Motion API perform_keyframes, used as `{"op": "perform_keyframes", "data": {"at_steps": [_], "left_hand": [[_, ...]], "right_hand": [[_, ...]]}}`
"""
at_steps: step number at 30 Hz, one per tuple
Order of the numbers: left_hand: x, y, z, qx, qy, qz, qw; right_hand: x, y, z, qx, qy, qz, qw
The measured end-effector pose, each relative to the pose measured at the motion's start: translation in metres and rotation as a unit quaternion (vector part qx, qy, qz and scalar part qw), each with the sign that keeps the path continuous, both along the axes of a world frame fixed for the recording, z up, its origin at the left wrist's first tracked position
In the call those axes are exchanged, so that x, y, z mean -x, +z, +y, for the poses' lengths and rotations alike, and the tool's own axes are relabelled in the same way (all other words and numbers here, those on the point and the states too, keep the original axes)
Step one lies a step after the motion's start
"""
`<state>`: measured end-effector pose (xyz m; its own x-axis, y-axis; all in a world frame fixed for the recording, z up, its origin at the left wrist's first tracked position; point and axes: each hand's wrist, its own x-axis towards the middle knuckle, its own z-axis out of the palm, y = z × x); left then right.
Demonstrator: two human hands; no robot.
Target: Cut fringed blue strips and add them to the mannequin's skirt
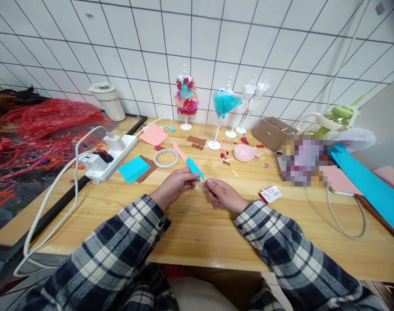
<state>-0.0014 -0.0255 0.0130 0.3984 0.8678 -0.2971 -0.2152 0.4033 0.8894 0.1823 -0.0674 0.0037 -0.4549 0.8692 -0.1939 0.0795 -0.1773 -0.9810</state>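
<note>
Basically part-done. Wood table (216, 242) has four mini mannequins along the back. Leftmost mannequin (186, 98) is covered in paper ruffles, prob. complete; next mannequin (227, 103) has only a blue fan-shaped piece up top, so approx. halfway; two white mannequins (249, 93) are bare, i.e. not begun. L hand (179, 185): thumb + fingers pinching blue strip (193, 167), held tilted over the table, mid-front. R hand (224, 194): fingertips pressed tight on thin pale stick (202, 177) at strip's near end. Blue sheet (133, 169) & pink sheet (154, 134) lie off to the L, so material's avail. Pink bowl (245, 158) sits R of centre, tape roll (166, 166) flat beyond L hand. Strip looks unfinished; join w/ stick too small to judge. Red scraps (224, 154) lie near bowl.
</note>
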Motion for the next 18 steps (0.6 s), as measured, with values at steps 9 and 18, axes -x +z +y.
{"op": "perform_keyframes", "data": {"at_steps": [9,18], "left_hand": [[-0.0003,-0.0010,0.0005,-0.001,-0.002,0.000,1.000],[-0.0001,-0.0007,0.0002,-0.003,-0.004,-0.003,1.000]], "right_hand": [[0.0018,0.0003,-0.0007,0.002,-0.007,-0.012,1.000],[0.0015,0.0012,-0.0002,0.012,-0.005,-0.023,1.000]]}}
